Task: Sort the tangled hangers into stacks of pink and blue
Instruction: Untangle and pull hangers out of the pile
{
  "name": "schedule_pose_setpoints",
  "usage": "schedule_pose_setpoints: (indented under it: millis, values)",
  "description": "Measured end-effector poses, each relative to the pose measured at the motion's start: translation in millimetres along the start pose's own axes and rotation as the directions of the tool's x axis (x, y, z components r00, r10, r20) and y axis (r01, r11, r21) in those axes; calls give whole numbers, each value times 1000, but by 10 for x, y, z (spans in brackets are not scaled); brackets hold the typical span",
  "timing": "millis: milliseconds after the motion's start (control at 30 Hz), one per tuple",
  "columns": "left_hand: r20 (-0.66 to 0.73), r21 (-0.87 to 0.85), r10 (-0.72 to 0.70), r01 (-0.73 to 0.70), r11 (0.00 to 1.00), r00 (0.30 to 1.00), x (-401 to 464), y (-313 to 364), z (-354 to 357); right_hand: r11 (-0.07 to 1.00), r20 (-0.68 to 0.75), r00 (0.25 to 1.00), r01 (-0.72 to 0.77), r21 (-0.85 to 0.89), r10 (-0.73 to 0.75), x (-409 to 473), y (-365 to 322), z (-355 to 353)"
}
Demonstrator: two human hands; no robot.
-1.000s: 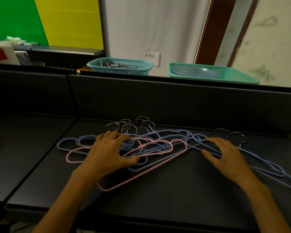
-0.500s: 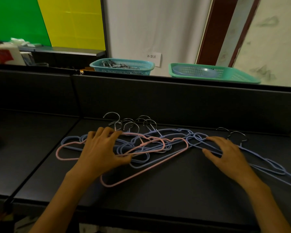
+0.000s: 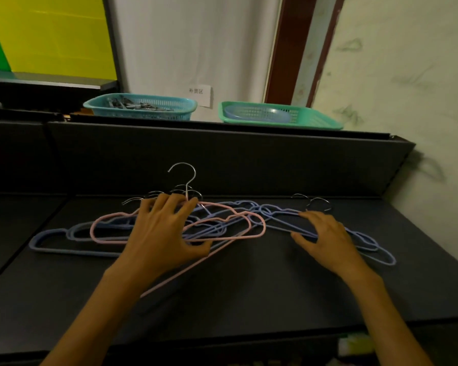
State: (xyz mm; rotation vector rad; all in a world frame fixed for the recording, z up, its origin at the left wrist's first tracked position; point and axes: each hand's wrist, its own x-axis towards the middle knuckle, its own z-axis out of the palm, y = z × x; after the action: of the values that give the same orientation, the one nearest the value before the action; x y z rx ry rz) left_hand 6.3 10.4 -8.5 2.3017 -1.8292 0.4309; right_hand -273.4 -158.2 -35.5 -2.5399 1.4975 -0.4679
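Note:
A tangle of pink and blue hangers lies on the dark table (image 3: 249,299). My left hand (image 3: 164,231) grips a pink hanger (image 3: 101,220) near its neck, with the thumb underneath. Its metal hook (image 3: 183,173) stands tilted up above the other hooks. A second pink hanger (image 3: 185,270) slants toward me under that hand. Blue hangers (image 3: 50,250) spread out to the left beneath the pink ones. My right hand (image 3: 325,239) rests with spread fingers on two separate blue hangers (image 3: 368,243) at the right.
A dark back panel (image 3: 222,159) rises right behind the hangers. On the ledge above it stand a teal basket (image 3: 169,116) with metal clips and a green tray (image 3: 315,122). A wall closes off the right side.
My left hand has slid right along the pink hanger to its neck and tipped its hook upward. The right hand has stayed on the blue hangers.

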Motion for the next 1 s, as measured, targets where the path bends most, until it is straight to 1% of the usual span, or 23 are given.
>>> schedule_pose_setpoints:
  millis: [133, 300, 533, 700, 867, 1000]
  values:
    - [9, -25, 23, -22, 999, 1000, 152, 231, 99, 999, 26, 999, -21, -46, 22, 44, 205, -61]
    - [17, -31, 35, -34, 999, 999, 306, 407, 169, 996, 121, 990, -63, -55, 70, 164, 435, -102]
    - [58, -22, 1, 0, 1000, 998, 417, 588, 235, 997, 174, 983, -69, 17, 65, 312, 589, -133]
    - [16, -9, -6, 6, 1000, 1000, 399, 587, 331, 997, 219, 974, -69, 20, 63, 411, 623, -133]
    - [8, -19, -35, 36, 999, 999, 328, 575, 316, 988, 204, 974, -117, 101, 94, 458, 639, -117]
    - [13, 5, -62, 62, 998, 998, 275, 558, 297, 988, 162, 984, -97, 122, 77, 406, 654, -107]
